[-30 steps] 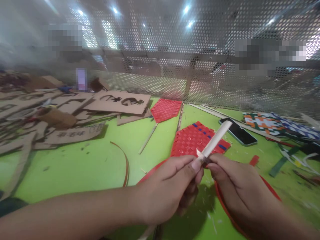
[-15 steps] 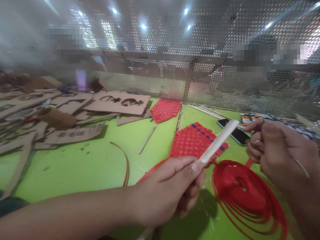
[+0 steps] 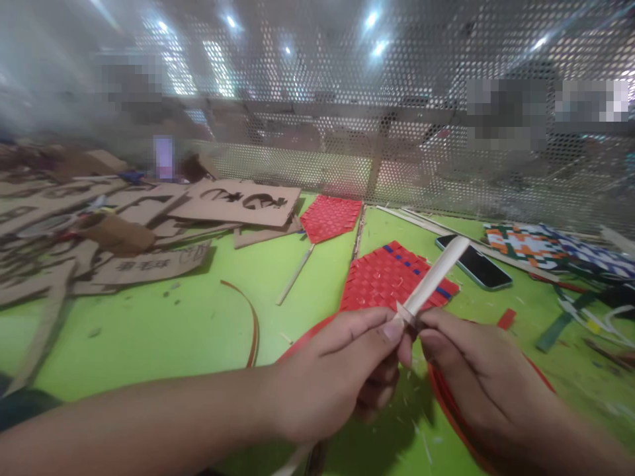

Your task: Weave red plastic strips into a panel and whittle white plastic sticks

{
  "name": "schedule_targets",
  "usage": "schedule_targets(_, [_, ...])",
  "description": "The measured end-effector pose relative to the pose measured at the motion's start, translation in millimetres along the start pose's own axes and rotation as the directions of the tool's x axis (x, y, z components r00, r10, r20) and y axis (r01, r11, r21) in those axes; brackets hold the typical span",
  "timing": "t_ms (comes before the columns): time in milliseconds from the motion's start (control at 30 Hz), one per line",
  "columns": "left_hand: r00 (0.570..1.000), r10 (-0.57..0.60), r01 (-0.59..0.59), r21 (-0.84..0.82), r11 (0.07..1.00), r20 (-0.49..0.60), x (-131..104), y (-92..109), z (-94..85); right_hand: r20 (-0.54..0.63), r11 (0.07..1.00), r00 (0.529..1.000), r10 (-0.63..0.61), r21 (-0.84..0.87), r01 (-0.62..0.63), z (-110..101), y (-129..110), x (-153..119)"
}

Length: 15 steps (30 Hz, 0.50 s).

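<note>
My left hand (image 3: 342, 377) is closed around the lower part of a flat pale wooden stick (image 3: 441, 268), thumb on top. The stick slants up to the right, over a red woven fan (image 3: 380, 287) with blue bands. My right hand (image 3: 481, 377) pinches a small thin piece like a blade (image 3: 407, 313), lying across the stick just above my left thumb. Beneath the right hand shows the rim of a red strip coil (image 3: 446, 403), mostly covered.
A smaller red fan (image 3: 331, 218) with a wooden handle lies farther back. Cut cardboard (image 3: 238, 200) is piled at left. A phone (image 3: 479, 266), woven pieces (image 3: 526, 244) and loose strips lie at right. Perforated mesh (image 3: 297, 132) stands along the back.
My right hand has come in from the right to the stick, carrying the small thin piece onto it. It now covers most of the red coil. My left hand keeps its hold.
</note>
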<state>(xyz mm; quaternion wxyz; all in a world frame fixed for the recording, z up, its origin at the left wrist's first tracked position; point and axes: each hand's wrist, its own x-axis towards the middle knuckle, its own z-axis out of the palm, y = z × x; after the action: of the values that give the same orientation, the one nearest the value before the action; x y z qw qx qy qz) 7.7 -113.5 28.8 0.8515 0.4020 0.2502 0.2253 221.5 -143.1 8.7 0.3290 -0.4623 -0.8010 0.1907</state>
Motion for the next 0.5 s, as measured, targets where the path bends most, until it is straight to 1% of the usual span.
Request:
schedule_targets(100, [1.000,0.010,-0.011,0.041,0.999,0.013,-1,0,0.2,0.044,0.999,0.999,0.031,0.029,-0.032,-1,1,-1])
schedule_targets(200, [1.000,0.030,-0.030,0.088,0.996,0.007,-1,0,0.5,0.019,0.999,0.999,0.049,-0.008,-0.049,-4,0,0])
schedule_targets(367, [0.998,0.053,-0.047,0.126,0.991,-0.041,1,1,0.0,-0.032,0.998,0.999,0.003,-0.059,-0.005,-4,0,6])
schedule_targets(433, [0.997,0.065,-0.058,0.136,0.989,-0.043,2,1,-0.7,-0.029,0.999,0.999,-0.013,-0.053,0.011,-3,3,9])
schedule_targets(500, [0.997,0.066,-0.063,0.106,0.992,-0.031,1,1,-0.7,-0.042,0.999,0.999,-0.007,-0.048,0.005,-9,11,11])
